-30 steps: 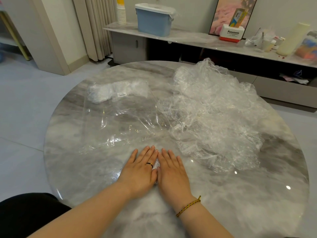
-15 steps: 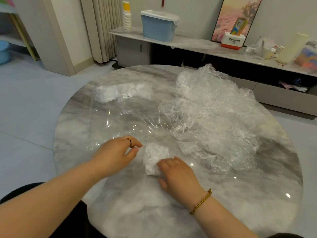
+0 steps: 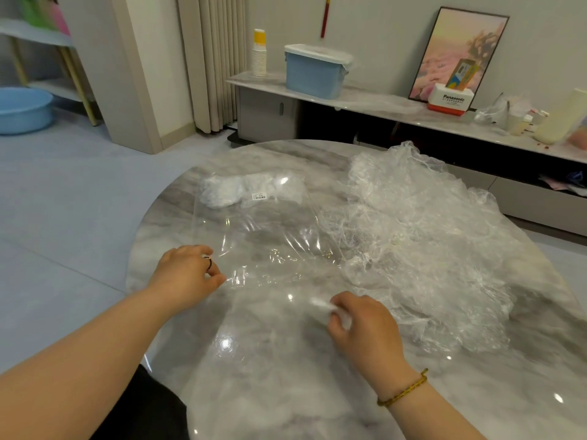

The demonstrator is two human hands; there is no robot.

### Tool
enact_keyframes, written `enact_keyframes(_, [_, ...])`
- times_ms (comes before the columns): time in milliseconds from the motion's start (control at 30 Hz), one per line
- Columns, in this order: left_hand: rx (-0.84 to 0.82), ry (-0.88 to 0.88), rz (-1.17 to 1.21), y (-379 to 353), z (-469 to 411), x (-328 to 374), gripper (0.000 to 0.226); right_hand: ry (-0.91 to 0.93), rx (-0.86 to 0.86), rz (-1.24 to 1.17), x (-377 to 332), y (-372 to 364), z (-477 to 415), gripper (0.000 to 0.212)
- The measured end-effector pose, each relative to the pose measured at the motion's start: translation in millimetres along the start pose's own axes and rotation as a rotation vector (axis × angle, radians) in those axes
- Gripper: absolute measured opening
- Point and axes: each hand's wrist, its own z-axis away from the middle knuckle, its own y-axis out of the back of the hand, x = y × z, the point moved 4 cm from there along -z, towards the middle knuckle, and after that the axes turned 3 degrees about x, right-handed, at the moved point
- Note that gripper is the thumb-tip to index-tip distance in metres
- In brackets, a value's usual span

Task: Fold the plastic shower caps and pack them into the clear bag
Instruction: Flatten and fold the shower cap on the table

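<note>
Near the front of the tabletop (image 3: 286,392), a folded shower cap (image 3: 320,304) sits bunched in the right hand (image 3: 362,328), whose grip is curled round it. Only a white end shows, poking left toward the clear bag (image 3: 260,230); most of the wad is hidden, so I cannot tell its long axis for sure. The bag lies flat with its long axis running away from the person, its mouth apparently at the near end and the packed caps (image 3: 222,192) bunched at the far end. The left hand (image 3: 184,274) pinches the bag's near edge between thumb and fingers. The risk, I judge, is that the limp film gets caught as both layers, leaving the mouth closed, or that the cap springs loose as the grip eases. The pile of loose caps (image 3: 428,233) lies just beside the right hand — it could snag.
</note>
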Motion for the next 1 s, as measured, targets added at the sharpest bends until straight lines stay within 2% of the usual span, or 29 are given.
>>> enact_keyframes(133, [-0.207,-0.019,-0.180,-18,5,3,0.039,-0.298,-0.017,-0.465,-2,13,-16,0.024])
enact_keyframes(233, [-0.286,-0.011,-0.223,-25,7,3,0.050,-0.480,0.008,-0.760,-5,14,-31,0.033])
enact_keyframes(333, [-0.337,0.016,-0.247,-26,8,2,0.062,-0.678,-0.043,-1.026,-8,0,-42,0.034])
enact_keyframes(400, [-0.337,0.018,-0.238,-26,7,2,0.064,-0.800,-0.088,-1.168,-10,-9,-48,0.027])
enact_keyframes(467, [-0.297,-0.006,-0.213,-25,4,2,0.059,-0.892,-0.158,-1.280,-15,-19,-53,0.014])
enact_keyframes(533, [-0.251,-0.044,-0.186,-24,2,4,0.049,-0.960,-0.208,-1.376,-20,-28,-59,0.016])
enact_keyframes(600, [-0.246,-0.055,-0.179,-23,1,5,0.047,-1.010,-0.246,-1.393,-24,-39,-65,0.018])
enact_keyframes(700, [-0.277,-0.052,-0.227,-25,2,6,0.054,-1.037,-0.340,-1.285,-32,-55,-75,0.018])
enact_keyframes(800, [-0.311,-0.047,-0.322,-27,1,6,0.059,-1.024,-0.393,-1.297,-37,-68,-84,0.019])
enact_keyframes(1000, [-0.284,-0.006,-0.307,-22,-1,7,0.093,-1.003,-0.446,-1.312,-35,-87,-81,0.015])
